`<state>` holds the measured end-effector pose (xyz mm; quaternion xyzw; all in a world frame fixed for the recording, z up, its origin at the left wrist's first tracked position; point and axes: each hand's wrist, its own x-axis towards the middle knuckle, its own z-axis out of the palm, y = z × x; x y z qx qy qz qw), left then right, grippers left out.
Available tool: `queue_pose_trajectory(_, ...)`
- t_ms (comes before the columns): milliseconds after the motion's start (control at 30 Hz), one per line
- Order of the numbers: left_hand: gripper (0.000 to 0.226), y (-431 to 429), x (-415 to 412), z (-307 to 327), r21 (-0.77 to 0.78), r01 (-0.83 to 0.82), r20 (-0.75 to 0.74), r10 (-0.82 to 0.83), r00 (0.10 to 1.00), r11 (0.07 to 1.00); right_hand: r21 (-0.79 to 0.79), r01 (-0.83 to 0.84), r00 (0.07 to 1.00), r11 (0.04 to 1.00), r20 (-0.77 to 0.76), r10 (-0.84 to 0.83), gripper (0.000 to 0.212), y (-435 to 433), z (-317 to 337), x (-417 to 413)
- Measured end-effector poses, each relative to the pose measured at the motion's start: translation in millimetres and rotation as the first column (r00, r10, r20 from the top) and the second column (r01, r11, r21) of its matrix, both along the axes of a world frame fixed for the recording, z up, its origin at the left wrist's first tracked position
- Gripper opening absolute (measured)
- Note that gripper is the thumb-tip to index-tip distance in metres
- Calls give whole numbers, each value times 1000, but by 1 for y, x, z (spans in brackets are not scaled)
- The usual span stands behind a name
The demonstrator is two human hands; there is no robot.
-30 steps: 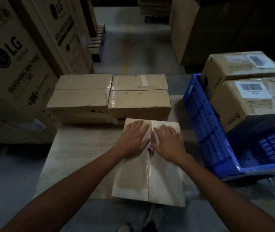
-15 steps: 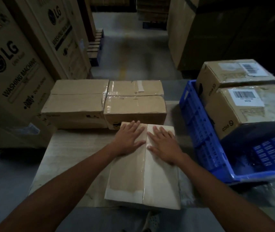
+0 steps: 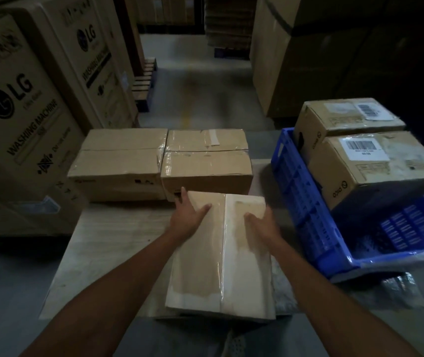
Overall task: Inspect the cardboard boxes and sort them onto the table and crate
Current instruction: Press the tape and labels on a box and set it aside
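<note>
Cardboard box (image 3: 221,266) held at far end: left grip (image 3: 189,217) clasps left corner, right grip (image 3: 259,225) right edge, thumbs on top.

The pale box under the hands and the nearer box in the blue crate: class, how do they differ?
The pale box lies on the table, gripped by the left hand and right hand; the crate box sits untouched in the blue crate. The pale box shows only a taped seam; the crate box carries a barcode label. Both are closed cardboard.
</note>
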<state>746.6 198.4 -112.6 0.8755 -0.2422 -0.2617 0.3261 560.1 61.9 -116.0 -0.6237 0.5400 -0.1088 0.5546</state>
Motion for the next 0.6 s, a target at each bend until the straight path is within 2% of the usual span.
queue_pose_trajectory(67,88,-3,8,3,-138,-153,-329,100,939,979,57,56,994,997,86,-61,62,-2,1,-1)
queue_pose_trajectory(100,85,-3,10,5,-169,-221,-441,127,888,960,66,81,989,995,118,-88,58,0,2,-1)
queue_pose_trajectory(133,87,-3,12,2,-174,-260,-490,145,859,950,77,100,983,992,146,-111,55,5,5,-1)
queue_pose_trajectory(267,82,4,11,16,-217,-342,-496,199,845,914,-25,158,971,987,186,-151,53,28,30,-10)
queue_pose_trajectory(367,109,11,22,20,-238,-364,-463,224,858,900,-119,156,972,981,194,-131,54,39,52,-16)
queue_pose_trajectory(400,111,13,29,16,-245,-360,-435,230,871,900,-156,168,972,973,192,-137,54,42,61,-15)
queue_pose_trajectory(467,97,25,21,45,-289,-345,-366,231,902,893,-233,210,968,950,188,-168,62,50,78,-13)
queue_pose_trajectory(533,70,37,6,83,-369,-357,-323,242,915,858,-293,252,960,922,193,-201,69,59,93,-11)
queue_pose_trajectory(600,46,48,-2,104,-458,-358,-262,261,929,814,-304,300,942,904,246,-229,58,67,105,-10)
